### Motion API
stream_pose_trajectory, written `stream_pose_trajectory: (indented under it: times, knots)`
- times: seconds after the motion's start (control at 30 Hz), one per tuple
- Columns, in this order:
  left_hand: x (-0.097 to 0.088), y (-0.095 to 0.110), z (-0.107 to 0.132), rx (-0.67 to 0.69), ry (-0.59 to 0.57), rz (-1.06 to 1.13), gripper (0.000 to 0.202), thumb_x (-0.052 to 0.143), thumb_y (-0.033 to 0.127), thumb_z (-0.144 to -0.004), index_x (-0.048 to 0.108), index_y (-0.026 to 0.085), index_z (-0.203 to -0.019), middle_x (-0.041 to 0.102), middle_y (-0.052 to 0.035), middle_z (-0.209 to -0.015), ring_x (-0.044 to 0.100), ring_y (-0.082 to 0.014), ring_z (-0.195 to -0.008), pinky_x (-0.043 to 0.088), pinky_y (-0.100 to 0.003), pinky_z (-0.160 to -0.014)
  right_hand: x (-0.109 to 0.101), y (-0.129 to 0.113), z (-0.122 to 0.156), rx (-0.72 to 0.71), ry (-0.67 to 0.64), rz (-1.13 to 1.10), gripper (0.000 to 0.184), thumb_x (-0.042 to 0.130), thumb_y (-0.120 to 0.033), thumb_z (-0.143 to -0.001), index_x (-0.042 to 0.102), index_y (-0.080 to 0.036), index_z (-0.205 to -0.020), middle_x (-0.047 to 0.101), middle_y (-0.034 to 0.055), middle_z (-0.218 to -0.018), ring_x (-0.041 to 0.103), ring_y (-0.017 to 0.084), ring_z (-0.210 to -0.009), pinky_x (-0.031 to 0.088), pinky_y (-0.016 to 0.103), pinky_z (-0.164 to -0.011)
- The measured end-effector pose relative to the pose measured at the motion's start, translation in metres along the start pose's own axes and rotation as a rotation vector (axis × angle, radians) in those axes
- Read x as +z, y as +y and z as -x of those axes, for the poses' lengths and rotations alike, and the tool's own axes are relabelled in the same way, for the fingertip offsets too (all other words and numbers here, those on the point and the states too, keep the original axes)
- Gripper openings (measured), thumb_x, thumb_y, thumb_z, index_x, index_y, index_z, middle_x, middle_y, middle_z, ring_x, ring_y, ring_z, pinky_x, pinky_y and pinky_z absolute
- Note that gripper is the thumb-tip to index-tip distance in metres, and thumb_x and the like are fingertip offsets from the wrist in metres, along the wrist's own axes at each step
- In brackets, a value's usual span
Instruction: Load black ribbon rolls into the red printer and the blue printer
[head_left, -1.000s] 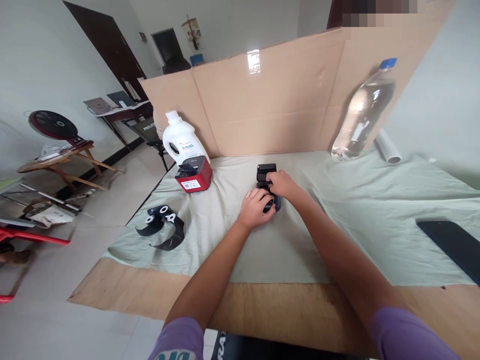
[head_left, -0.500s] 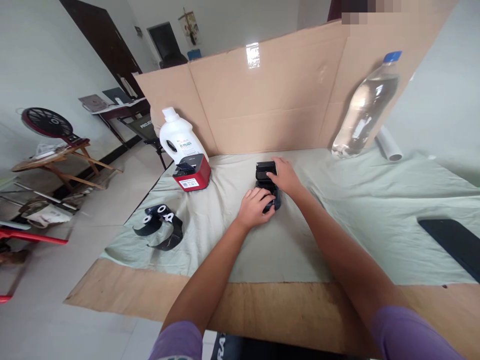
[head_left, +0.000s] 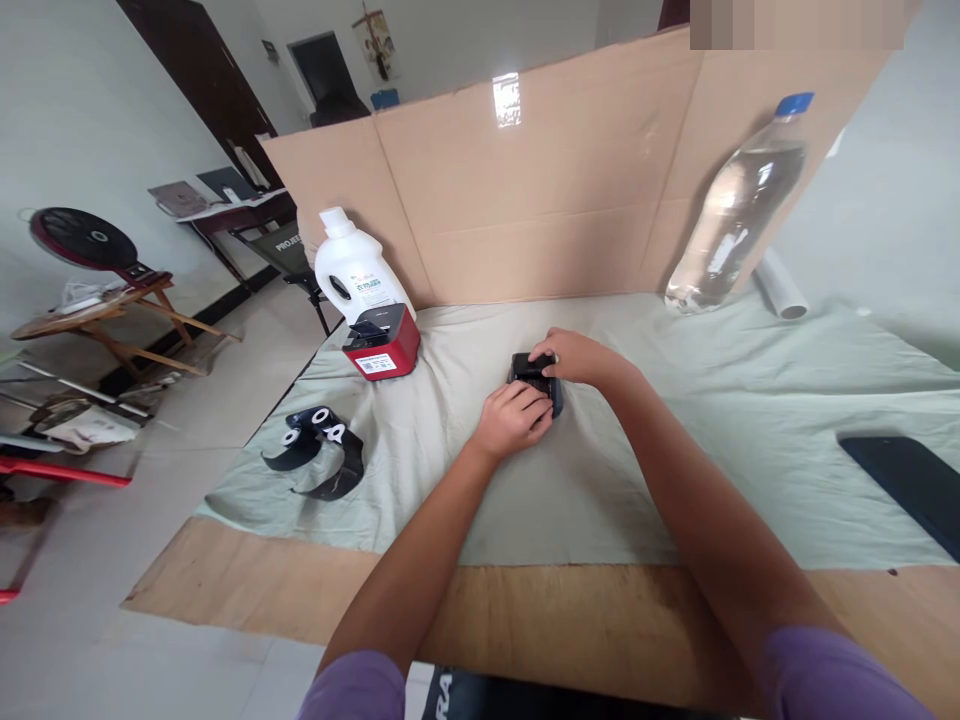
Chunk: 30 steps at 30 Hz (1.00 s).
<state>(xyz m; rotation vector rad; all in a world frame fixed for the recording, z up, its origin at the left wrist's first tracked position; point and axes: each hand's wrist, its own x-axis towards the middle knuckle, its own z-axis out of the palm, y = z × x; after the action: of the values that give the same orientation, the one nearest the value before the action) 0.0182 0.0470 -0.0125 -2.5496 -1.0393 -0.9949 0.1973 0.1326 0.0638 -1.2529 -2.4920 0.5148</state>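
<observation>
A small black device (head_left: 531, 368) lies on the pale green cloth (head_left: 675, 450) in the middle of the table. My left hand (head_left: 511, 420) is curled around its near end, gripping it. My right hand (head_left: 574, 357) rests on its far top, fingers pressed down on the black lid, which now lies flat. Most of the device is hidden under both hands.
A red and black label printer (head_left: 381, 345) and a white detergent bottle (head_left: 354, 275) stand at the back left. Black tape rolls (head_left: 319, 457) lie near the left edge. A clear water bottle (head_left: 731, 210) leans on the cardboard screen (head_left: 540, 200). A dark flat object (head_left: 911, 485) lies at the right.
The black device's raised lid has come down flat under my right hand, which moved toward me. My left hand kept its grip on the near end.
</observation>
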Motion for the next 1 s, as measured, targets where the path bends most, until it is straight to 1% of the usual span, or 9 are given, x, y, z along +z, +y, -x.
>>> stream_pose_trajectory:
  times: [0.13,0.3,0.4,0.63,0.7,0.77,0.83,0.9,1.0]
  knots:
    - [-0.003,0.005,0.0,-0.084,0.06,0.122,0.021,0.055,0.028,-0.093,0.074,0.022,-0.091,0.075,-0.0054,-0.083,0.067,-0.0188,-0.078,0.05,-0.033,-0.074,-0.003,-0.006,0.002,0.105,0.001,-0.043,0.035,0.066,-0.021,-0.083,0.075,-0.023,-0.116,0.067,0.0076,-0.12,0.065,0.025,-0.101,0.048,0.034,-0.093]
    - [-0.01,-0.015,0.003,-0.586,0.482,0.336,0.022,0.051,0.028,-0.092,0.069,0.019,-0.084,0.069,-0.0029,-0.073,0.064,-0.0141,-0.07,0.051,-0.026,-0.071,-0.007,-0.008,0.004,0.335,-0.002,-0.193,0.054,0.068,-0.03,-0.084,0.061,-0.024,-0.138,0.061,0.0127,-0.137,0.062,0.028,-0.115,0.047,0.04,-0.101]
    - [-0.008,-0.032,0.007,-0.81,0.541,0.439,0.02,0.052,0.028,-0.09,0.068,0.018,-0.084,0.061,0.0016,-0.065,0.059,-0.0113,-0.062,0.048,-0.021,-0.063,-0.004,-0.006,0.003,0.449,-0.065,-0.325,0.056,0.069,-0.028,-0.084,0.059,-0.024,-0.139,0.059,0.0128,-0.142,0.061,0.028,-0.118,0.048,0.039,-0.1]
    - [-0.004,-0.03,0.005,-0.723,0.181,0.444,0.024,0.056,0.027,-0.089,0.07,0.021,-0.107,0.062,0.0026,-0.07,0.058,-0.0114,-0.061,0.049,-0.023,-0.067,0.014,0.011,-0.008,0.537,-0.057,-0.419,0.056,0.074,-0.031,-0.078,0.063,-0.025,-0.132,0.059,0.0139,-0.141,0.065,0.026,-0.097,0.054,0.033,-0.069]
    - [-0.008,-0.027,0.003,-0.641,0.086,0.412,0.033,0.057,0.025,-0.087,0.067,0.022,-0.119,0.066,-0.0016,-0.088,0.065,-0.0142,-0.075,0.053,-0.026,-0.077,0.019,0.015,-0.008,0.542,-0.022,-0.456,0.059,0.076,-0.031,-0.075,0.062,-0.025,-0.132,0.063,0.0145,-0.135,0.065,0.023,-0.088,0.053,0.03,-0.062]
    - [-0.011,-0.026,0.004,-0.522,-0.006,0.411,0.045,0.063,0.027,-0.085,0.062,0.022,-0.13,0.061,-0.0089,-0.122,0.066,-0.0202,-0.105,0.052,-0.031,-0.096,0.026,0.015,-0.003,0.561,0.038,-0.559,0.061,0.077,-0.031,-0.075,0.061,-0.022,-0.133,0.066,0.0151,-0.129,0.066,0.021,-0.084,0.052,0.029,-0.06]
    - [-0.015,-0.026,0.005,-0.415,-0.129,0.44,0.065,0.073,0.034,-0.078,0.054,0.022,-0.139,0.04,-0.0136,-0.151,0.053,-0.0278,-0.133,0.045,-0.037,-0.111,0.036,0.012,0.007,0.573,0.148,-0.707,0.059,0.075,-0.031,-0.077,0.06,-0.018,-0.133,0.068,0.0153,-0.124,0.067,0.021,-0.085,0.055,0.03,-0.063]
    - [-0.016,-0.026,0.008,-0.379,-0.236,0.456,0.082,0.081,0.039,-0.072,0.047,0.023,-0.145,0.023,-0.0137,-0.163,0.039,-0.0319,-0.146,0.04,-0.041,-0.117,0.05,0.007,0.019,0.554,0.291,-0.837,0.053,0.072,-0.029,-0.08,0.062,-0.015,-0.13,0.069,0.0153,-0.122,0.068,0.021,-0.09,0.057,0.033,-0.074]
    - [-0.014,-0.024,0.008,-0.411,-0.264,0.426,0.077,0.083,0.036,-0.071,0.051,0.026,-0.14,0.021,-0.0116,-0.165,0.032,-0.032,-0.15,0.037,-0.045,-0.119,0.068,0.0,0.035,0.438,0.433,-0.938,0.043,0.066,-0.028,-0.082,0.067,-0.016,-0.124,0.071,0.0111,-0.121,0.068,0.022,-0.102,0.054,0.04,-0.096]
